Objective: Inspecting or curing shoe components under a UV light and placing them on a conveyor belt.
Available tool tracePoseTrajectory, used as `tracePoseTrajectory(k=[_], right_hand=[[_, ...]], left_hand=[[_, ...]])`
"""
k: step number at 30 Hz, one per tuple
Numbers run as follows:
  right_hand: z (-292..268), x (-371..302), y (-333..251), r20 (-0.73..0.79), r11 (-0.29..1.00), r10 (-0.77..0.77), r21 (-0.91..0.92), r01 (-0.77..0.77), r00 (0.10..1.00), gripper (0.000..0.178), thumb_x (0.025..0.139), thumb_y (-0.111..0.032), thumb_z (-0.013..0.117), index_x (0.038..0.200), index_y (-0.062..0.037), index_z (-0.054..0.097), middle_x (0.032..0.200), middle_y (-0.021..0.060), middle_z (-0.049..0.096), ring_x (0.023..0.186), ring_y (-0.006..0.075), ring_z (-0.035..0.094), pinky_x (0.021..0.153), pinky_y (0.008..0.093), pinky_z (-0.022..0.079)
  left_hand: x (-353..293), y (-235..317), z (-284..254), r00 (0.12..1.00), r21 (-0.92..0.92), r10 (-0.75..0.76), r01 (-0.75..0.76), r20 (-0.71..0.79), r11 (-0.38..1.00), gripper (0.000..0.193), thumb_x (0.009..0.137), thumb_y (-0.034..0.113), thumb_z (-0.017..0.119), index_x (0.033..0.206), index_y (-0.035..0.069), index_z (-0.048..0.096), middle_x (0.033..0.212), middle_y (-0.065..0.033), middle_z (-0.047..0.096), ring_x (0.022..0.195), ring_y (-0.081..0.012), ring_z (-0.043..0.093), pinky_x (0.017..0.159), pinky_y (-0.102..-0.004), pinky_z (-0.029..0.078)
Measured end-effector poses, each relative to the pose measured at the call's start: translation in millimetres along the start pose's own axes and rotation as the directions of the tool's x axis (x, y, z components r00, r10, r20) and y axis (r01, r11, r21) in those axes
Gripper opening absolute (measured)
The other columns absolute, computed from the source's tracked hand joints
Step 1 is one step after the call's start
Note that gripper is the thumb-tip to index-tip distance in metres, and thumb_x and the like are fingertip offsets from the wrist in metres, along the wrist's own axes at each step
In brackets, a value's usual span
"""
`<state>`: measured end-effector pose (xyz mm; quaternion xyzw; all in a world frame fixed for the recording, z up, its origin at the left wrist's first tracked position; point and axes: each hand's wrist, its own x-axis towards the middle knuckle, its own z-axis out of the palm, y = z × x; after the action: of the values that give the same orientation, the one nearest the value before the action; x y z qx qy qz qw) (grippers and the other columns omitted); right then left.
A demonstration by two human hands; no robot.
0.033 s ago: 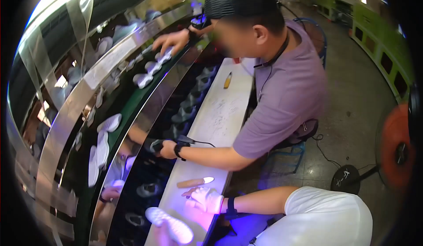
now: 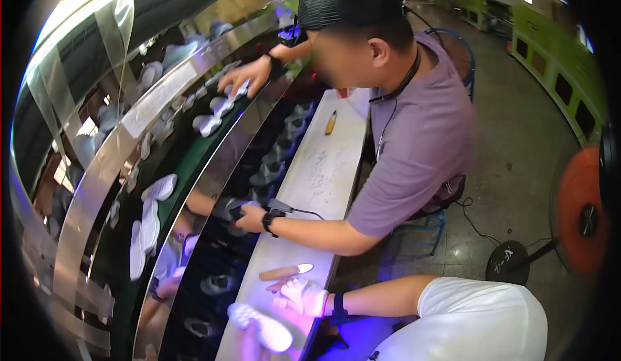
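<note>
Left hand [image 2: 248,347]: from my head view, I see it blurred at the lower edge, grasping the white sole.
White sole [image 2: 268,332]: tilted in my left hand.
Right hand [image 2: 299,296]: white-covered, fingers half curled, just right of the sole; I cannot tell whether it grips anything.
Brush [image 2: 282,273]: tan-handled, white-tipped, lying on the tabletop [image 2: 312,196] beyond the sole.
Dark shoes [image 2: 217,282]: in a row left of the sole.
Pale soles [image 2: 150,224]: on the green belt [image 2: 187,181], farther left of the sole.
Co-worker [image 2: 420,128]: well beyond the sole, one arm stretched over the belt.
</note>
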<state>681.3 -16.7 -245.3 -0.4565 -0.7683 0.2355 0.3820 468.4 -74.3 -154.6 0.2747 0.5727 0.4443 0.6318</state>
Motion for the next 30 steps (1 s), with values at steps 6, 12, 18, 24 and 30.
tracePoseTrajectory(k=[6, 12, 18, 24, 30], right_hand=[[-4, -3, -8, 0.153, 0.923, -0.224, -0.283, 0.260, 0.963, 0.045, 0.096, -0.042, 0.061, 0.127, -0.0097, 0.069, 0.118, 0.0148, 0.071, 0.113, 0.0353, 0.069, 0.095, 0.0480, 0.056], [-6, 5, -18, 0.236, 0.892, -0.325, -0.247, 0.380, 0.916, 0.051, 0.099, -0.047, 0.057, 0.132, -0.0103, 0.069, 0.137, 0.0166, 0.066, 0.129, 0.0337, 0.062, 0.106, 0.0471, 0.051], [-13, 18, -14, 0.430, 0.921, -0.218, -0.206, 0.331, 0.876, 0.056, 0.098, -0.048, 0.061, 0.142, -0.0133, 0.063, 0.150, 0.0159, 0.059, 0.138, 0.0355, 0.055, 0.110, 0.0500, 0.049], [-8, 14, -13, 0.189, 0.787, -0.563, -0.173, 0.592, 0.804, 0.047, 0.095, -0.044, 0.063, 0.128, -0.0116, 0.071, 0.134, 0.0168, 0.068, 0.125, 0.0354, 0.064, 0.102, 0.0477, 0.054], [16, -3, -23, 0.421, 0.782, -0.518, -0.119, 0.611, 0.745, 0.049, 0.093, -0.048, 0.062, 0.128, -0.0135, 0.068, 0.132, 0.0105, 0.067, 0.123, 0.0336, 0.064, 0.102, 0.0515, 0.051]], left_hand=[[190, -12, -134, 0.538, 0.896, 0.843, -0.380, 0.011, 0.230, 0.043, 0.100, 0.011, 0.068, 0.136, -0.008, 0.054, 0.133, -0.0275, 0.063, 0.122, -0.0428, 0.062, 0.112, -0.0519, 0.045], [183, 67, -245, 0.744, 0.984, 0.652, 0.174, -0.149, 0.026, 0.052, 0.082, 0.021, 0.088, 0.123, -0.004, 0.067, 0.108, -0.0229, 0.075, 0.097, -0.0379, 0.071, 0.088, -0.0457, 0.058], [144, 73, -255, 0.841, 0.999, 0.541, 0.008, -0.034, 0.052, 0.052, 0.081, 0.017, 0.087, 0.125, -0.002, 0.066, 0.109, -0.0207, 0.075, 0.096, -0.0340, 0.071, 0.088, -0.0435, 0.057], [95, 85, -219, 0.853, 0.973, 0.504, -0.209, 0.133, 0.097, 0.053, 0.079, 0.012, 0.086, 0.127, 0.000, 0.064, 0.109, -0.0185, 0.074, 0.095, -0.0301, 0.071, 0.087, -0.0413, 0.057], [28, 97, -133, 0.805, 0.884, 0.483, -0.451, 0.344, 0.121, 0.056, 0.078, 0.008, 0.085, 0.128, 0.002, 0.063, 0.110, -0.0163, 0.074, 0.095, -0.0262, 0.070, 0.087, -0.0391, 0.057]])
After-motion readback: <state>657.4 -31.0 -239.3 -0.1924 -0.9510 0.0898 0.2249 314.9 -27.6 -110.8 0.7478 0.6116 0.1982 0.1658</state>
